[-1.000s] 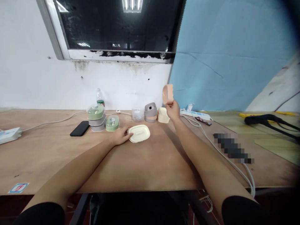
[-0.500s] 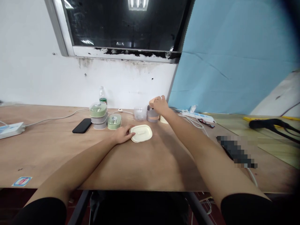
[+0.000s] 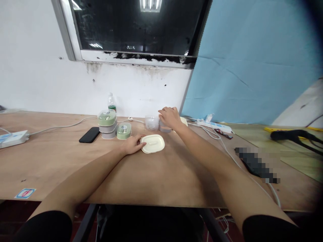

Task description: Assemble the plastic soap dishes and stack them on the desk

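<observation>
A cream, rounded-rectangular piece like a shallow box or lid (image 3: 152, 144) lies flat on the table, a raised bar at its middle. My left hand (image 3: 132, 144) holds its left edge, thumb on the rim and fingers at the far side. Farther back, my right hand (image 3: 170, 118) curls over the top of a grey container (image 3: 165, 129); its fingertips and anything under them are hidden. A clear plastic container (image 3: 151, 123) stands just left of the grey one. Behind my right wrist shows part of another cream piece (image 3: 184, 121).
Left stand stacked green-and-grey lunch boxes (image 3: 107, 125), a single green box (image 3: 123, 130), a bottle (image 3: 111, 102) and a phone (image 3: 89, 135). Power strips (image 3: 214, 126) with white cables lie at both sides. A dark pixelated object (image 3: 256, 164) is at right.
My right hand has come down over the grey container; the peach-coloured thing seen at its fingers before is now out of sight. My left hand stays on the cream piece.
</observation>
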A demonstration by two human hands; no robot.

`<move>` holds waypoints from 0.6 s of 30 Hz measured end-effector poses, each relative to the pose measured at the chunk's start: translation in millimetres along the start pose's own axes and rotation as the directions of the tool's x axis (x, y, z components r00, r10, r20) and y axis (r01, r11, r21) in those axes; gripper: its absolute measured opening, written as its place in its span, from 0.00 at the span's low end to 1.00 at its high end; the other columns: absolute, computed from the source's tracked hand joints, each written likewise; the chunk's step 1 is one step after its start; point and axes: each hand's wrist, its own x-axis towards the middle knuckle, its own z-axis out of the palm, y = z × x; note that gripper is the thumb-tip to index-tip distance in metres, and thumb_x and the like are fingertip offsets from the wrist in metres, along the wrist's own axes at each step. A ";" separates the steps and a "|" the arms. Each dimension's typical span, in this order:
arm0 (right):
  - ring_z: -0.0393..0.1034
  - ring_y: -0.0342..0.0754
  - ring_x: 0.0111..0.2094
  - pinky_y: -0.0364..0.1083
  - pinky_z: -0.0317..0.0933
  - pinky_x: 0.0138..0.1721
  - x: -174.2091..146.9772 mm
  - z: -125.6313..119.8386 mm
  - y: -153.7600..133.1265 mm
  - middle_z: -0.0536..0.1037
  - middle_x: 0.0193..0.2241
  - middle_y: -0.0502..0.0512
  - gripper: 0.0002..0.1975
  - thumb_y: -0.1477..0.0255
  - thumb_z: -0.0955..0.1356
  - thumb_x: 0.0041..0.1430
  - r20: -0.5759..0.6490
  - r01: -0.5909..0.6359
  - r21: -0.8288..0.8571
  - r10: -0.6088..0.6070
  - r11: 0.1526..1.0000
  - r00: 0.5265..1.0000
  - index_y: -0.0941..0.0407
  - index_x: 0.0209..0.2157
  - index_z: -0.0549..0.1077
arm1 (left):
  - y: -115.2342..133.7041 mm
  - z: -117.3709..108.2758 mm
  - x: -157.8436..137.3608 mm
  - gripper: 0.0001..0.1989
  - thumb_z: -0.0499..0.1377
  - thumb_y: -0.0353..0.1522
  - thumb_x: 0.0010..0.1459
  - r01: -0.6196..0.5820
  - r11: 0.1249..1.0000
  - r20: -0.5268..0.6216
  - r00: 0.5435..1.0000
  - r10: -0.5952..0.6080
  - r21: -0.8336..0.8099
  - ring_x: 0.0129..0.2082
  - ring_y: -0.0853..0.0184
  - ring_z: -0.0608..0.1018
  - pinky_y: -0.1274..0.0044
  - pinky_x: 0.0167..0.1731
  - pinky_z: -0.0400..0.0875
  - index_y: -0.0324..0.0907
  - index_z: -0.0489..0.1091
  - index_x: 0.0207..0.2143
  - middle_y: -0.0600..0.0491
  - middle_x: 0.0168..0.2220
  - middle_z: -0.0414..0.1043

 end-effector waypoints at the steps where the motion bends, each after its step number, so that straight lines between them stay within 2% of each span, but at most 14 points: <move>1: 0.64 0.58 0.46 0.56 0.46 0.49 -4.7 -2.2 -3.3 0.74 0.45 0.66 0.18 0.68 0.58 0.65 -0.015 0.007 0.042 -0.006 0.999 1.000 0.57 0.49 0.74 | -0.2 0.4 -0.1 0.24 0.53 0.46 0.61 0.002 1.000 -0.012 1.000 -0.002 -0.013 0.32 0.63 0.76 0.74 0.33 0.67 0.44 0.66 0.55 0.50 0.38 0.76; 5: 0.63 0.59 0.49 0.56 0.49 0.52 -35.1 3.3 -20.6 0.74 0.44 0.63 0.18 0.66 0.58 0.66 -0.060 0.043 0.321 -0.025 0.946 0.998 0.57 0.48 0.74 | -1.8 4.0 0.7 0.24 0.54 0.45 0.61 0.015 0.998 -0.068 0.997 -0.020 -0.065 0.31 0.65 0.75 0.75 0.33 0.67 0.43 0.66 0.55 0.51 0.36 0.76; 10: 0.63 0.60 0.51 0.59 0.52 0.56 -78.1 24.4 -43.9 0.72 0.48 0.59 0.19 0.60 0.66 0.59 0.019 0.049 0.641 -0.079 0.766 0.997 0.50 0.50 0.73 | -6.2 7.1 4.1 0.23 0.53 0.43 0.61 0.051 0.987 -0.186 0.979 -0.079 -0.149 0.29 0.66 0.73 0.75 0.32 0.67 0.40 0.67 0.54 0.52 0.34 0.74; 12: 0.62 0.60 0.53 0.59 0.53 0.57 -86.0 32.0 -48.6 0.70 0.50 0.58 0.22 0.59 0.67 0.57 0.024 0.001 0.702 -0.025 0.712 0.999 0.49 0.52 0.71 | -7.5 6.1 4.6 0.22 0.51 0.42 0.63 0.047 0.985 -0.258 0.962 -0.088 -0.164 0.29 0.66 0.73 0.74 0.33 0.67 0.39 0.66 0.54 0.50 0.36 0.74; 14: 0.62 0.59 0.52 0.57 0.55 0.56 -88.8 38.6 -50.6 0.71 0.49 0.59 0.23 0.59 0.66 0.57 0.033 -0.081 0.749 0.085 0.658 0.996 0.50 0.54 0.70 | -7.5 4.5 4.2 0.22 0.50 0.41 0.64 0.045 0.988 -0.312 0.946 -0.090 -0.146 0.30 0.66 0.73 0.74 0.34 0.68 0.39 0.65 0.54 0.49 0.38 0.73; 15: 0.64 0.58 0.50 0.56 0.56 0.55 -89.1 41.5 -50.8 0.72 0.46 0.59 0.22 0.59 0.66 0.58 0.061 -0.125 0.770 0.123 0.625 0.991 0.51 0.53 0.70 | -6.8 3.7 3.7 0.21 0.50 0.41 0.64 0.046 0.991 -0.324 0.942 -0.085 -0.124 0.30 0.66 0.73 0.73 0.35 0.68 0.39 0.65 0.55 0.49 0.39 0.73; 18: 0.67 0.54 0.39 0.52 0.61 0.47 -88.1 47.2 -48.9 0.75 0.35 0.55 0.18 0.57 0.65 0.59 0.174 -0.218 0.818 0.132 0.532 0.976 0.51 0.46 0.73 | -3.1 1.6 2.2 0.22 0.50 0.40 0.65 0.026 0.998 -0.347 0.937 -0.045 -0.060 0.36 0.64 0.74 0.72 0.41 0.68 0.39 0.62 0.57 0.46 0.45 0.72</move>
